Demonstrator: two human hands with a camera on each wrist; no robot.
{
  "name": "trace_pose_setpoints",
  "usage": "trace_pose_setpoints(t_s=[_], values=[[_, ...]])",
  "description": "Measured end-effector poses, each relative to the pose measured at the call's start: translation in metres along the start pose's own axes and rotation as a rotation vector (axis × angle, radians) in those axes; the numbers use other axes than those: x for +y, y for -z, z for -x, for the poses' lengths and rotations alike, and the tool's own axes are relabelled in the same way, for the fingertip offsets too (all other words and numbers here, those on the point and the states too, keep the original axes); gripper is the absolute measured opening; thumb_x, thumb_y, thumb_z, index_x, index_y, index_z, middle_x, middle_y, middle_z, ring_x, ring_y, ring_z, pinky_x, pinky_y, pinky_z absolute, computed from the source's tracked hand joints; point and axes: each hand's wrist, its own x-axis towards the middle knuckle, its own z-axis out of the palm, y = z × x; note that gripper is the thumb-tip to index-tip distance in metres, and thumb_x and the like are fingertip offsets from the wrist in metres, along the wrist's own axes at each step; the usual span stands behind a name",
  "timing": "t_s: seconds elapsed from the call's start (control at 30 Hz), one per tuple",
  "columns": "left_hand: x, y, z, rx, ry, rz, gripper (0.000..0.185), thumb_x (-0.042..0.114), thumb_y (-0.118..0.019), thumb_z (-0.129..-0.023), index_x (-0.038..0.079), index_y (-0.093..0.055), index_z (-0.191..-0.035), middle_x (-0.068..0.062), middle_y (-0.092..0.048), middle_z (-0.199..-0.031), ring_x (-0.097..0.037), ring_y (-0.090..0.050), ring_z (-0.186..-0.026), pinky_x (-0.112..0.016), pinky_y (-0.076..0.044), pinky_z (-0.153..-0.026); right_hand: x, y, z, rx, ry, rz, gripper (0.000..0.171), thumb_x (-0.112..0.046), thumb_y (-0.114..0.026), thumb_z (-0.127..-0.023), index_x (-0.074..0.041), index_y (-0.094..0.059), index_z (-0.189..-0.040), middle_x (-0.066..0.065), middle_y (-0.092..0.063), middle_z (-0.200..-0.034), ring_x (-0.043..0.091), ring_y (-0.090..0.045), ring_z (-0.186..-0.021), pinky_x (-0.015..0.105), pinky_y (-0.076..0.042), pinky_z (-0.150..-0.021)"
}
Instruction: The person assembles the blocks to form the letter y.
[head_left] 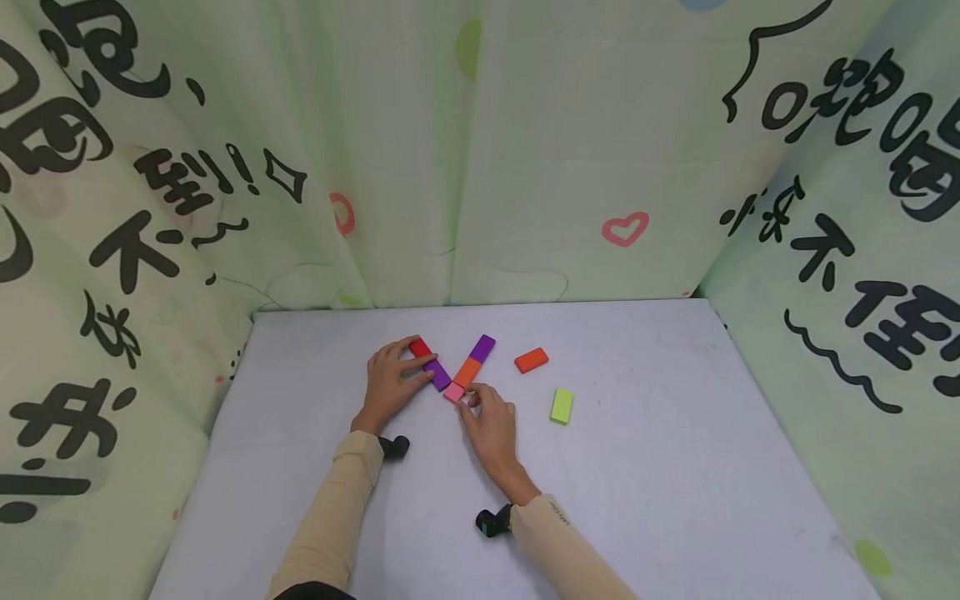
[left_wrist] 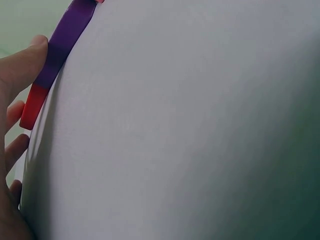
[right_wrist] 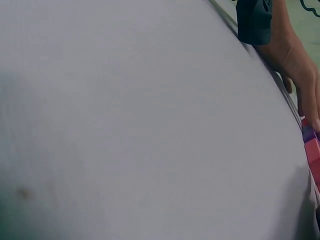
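A red block [head_left: 419, 347] and a purple block [head_left: 438, 375] lie end to end in a slanted row. My left hand [head_left: 390, 375] rests against this row, with fingers fairly straight, the thumb on the purple block and a fingertip by the red one. In the left wrist view the thumb [left_wrist: 37, 52] touches the purple block's side. A pink block [head_left: 453, 392] sits at the row's lower end, where my right hand [head_left: 491, 425] pinches it between thumb and forefinger. From it a second row rises rightward: an orange block [head_left: 468, 372], then another purple block [head_left: 482, 347].
To the right, a loose orange-red block [head_left: 532, 360] and a lime green block [head_left: 562, 406] lie on the white table [head_left: 637, 500]. Printed curtains [head_left: 525, 150] hang behind the table and at its sides. Black wrist cameras [head_left: 492, 522] sit on both wrists.
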Motion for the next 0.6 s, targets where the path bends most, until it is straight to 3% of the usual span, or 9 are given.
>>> trace_pose_setpoints(t_s=[0.27,0.6], values=[[0.002,0.000,0.000,-0.004,0.011,0.021,0.035,0.043,-0.076,-0.094,0.032,-0.076,-0.128,-0.008,-0.052,-0.157,-0.037,-0.041,-0.148,-0.066,-0.024,-0.123,0.007,0.005,-0.005,0.028,-0.039,-0.016,0.028,-0.021,-0.077,-0.096,-0.013,-0.069,-0.122,0.002,-0.069,-0.097,0.020,-0.057,-0.090,0.031,-0.038,-0.078],[0.000,0.001,0.000,0.016,-0.015,0.021,0.042,0.042,-0.078,-0.093,0.027,-0.074,-0.132,-0.009,-0.054,-0.155,-0.038,-0.044,-0.145,-0.066,-0.026,-0.120,0.019,0.010,-0.013,0.158,-0.142,-0.035,0.033,-0.021,-0.071,-0.100,-0.007,-0.062,-0.129,0.013,-0.063,-0.123,0.034,-0.050,-0.119,0.050,-0.034,-0.100]])
